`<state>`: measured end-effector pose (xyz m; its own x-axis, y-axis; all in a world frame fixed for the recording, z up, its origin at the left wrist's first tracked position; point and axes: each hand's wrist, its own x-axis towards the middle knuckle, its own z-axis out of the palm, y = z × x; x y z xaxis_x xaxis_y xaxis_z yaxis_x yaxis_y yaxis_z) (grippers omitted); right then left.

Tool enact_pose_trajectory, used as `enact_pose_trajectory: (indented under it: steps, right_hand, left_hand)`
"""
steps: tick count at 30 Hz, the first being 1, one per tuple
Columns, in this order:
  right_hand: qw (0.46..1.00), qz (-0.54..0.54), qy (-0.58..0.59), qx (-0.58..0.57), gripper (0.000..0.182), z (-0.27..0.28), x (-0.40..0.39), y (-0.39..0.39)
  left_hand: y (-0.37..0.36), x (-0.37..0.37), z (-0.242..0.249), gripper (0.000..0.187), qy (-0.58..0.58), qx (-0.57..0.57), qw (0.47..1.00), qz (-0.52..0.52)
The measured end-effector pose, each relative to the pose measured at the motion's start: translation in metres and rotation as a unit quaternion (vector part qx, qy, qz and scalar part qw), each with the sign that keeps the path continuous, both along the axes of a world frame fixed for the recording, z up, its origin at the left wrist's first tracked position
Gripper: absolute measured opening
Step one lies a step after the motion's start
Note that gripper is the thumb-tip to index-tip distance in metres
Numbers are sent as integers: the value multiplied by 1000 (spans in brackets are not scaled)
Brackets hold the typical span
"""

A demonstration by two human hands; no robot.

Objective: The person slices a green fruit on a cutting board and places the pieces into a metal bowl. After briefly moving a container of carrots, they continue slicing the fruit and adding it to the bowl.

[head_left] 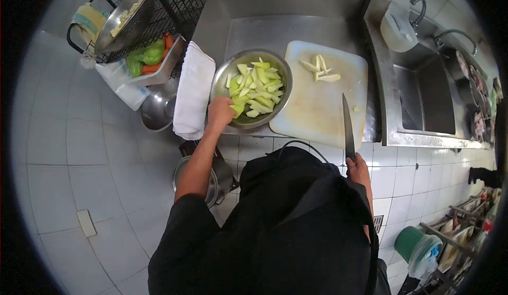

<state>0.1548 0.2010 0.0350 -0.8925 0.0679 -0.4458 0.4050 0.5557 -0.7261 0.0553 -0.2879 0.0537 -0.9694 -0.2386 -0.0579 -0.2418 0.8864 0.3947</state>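
Note:
A steel bowl (pixel 214 86) holds many cut pale green vegetable pieces (pixel 256 86). At its near left rim, my left hand (pixel 221 112) is closed on a larger green vegetable piece (pixel 237 110) just inside the bowl. My right hand (pixel 358 169) grips the handle of a long kitchen knife (pixel 347 128), its blade pointing away from me over the right side of the white cutting board (pixel 312 112). Several pale peeled strips (pixel 321 70) lie in a small heap at the board's far side. A small green scrap (pixel 356 108) sits near the blade.
Left of the bowl lies a folded white towel (pixel 193 91). Beyond it are a basket (pixel 172 62) of green and orange vegetables, a colander (pixel 114 35) on a black rack and another steel bowl (pixel 156 107). At right is a sink (pixel 423 91) with taps and a plastic container (pixel 398 28).

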Motion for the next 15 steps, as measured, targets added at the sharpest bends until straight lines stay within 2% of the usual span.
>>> enact_pose_trajectory:
  steps: [4,9,10,13,15]
  right_hand:
    - [998,48,9,38,26,-22,-4,27]
    - [999,32,-7,-28,27,-30,-2,41]
    - [998,54,0,-16,27,-18,-4,40]
    - [998,62,8,-19,28,-10,-4,44]
    - [997,65,29,4,26,-7,-1,43]
  left_hand:
    - [20,13,40,37,22,-36,998,38]
    - [78,22,96,30,187,87,973,-106]
    - [98,19,100,29,213,121,959,-144]
    - [162,6,93,26,194,175,938,-227]
    - [198,-9,74,24,185,159,921,-304]
